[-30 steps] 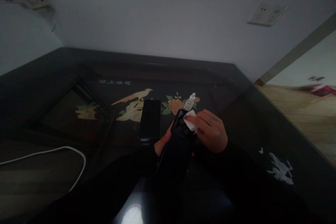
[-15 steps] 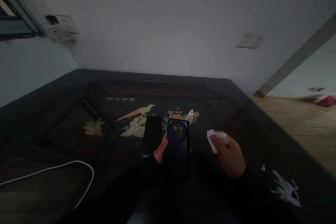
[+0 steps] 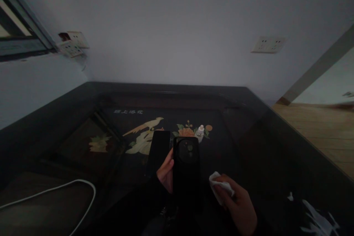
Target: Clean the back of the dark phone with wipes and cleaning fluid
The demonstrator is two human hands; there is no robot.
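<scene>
My left hand [image 3: 166, 172] grips a black phone [image 3: 186, 167] upright, its back with the round camera ring facing me. My right hand [image 3: 238, 206] is closed on a small white wipe [image 3: 218, 186], held low and to the right of the phone, apart from it. A second black phone [image 3: 158, 150] lies flat on the dark table just left of the held one. A small clear dropper bottle [image 3: 199, 133] with a white cap stands behind the held phone.
The dark glossy table [image 3: 257, 143] has a bird and flower inlay [image 3: 143, 134] under glass. A white cable [image 3: 55, 191] curves at the near left. White scraps [image 3: 318, 217] lie at the near right. Wall sockets [image 3: 267, 44] sit above; wooden floor [image 3: 323, 136] to the right.
My right hand has lifted the wipe off the phone's camera area and drawn it down and right. The left hand has turned the phone upright. The view has tilted up.
</scene>
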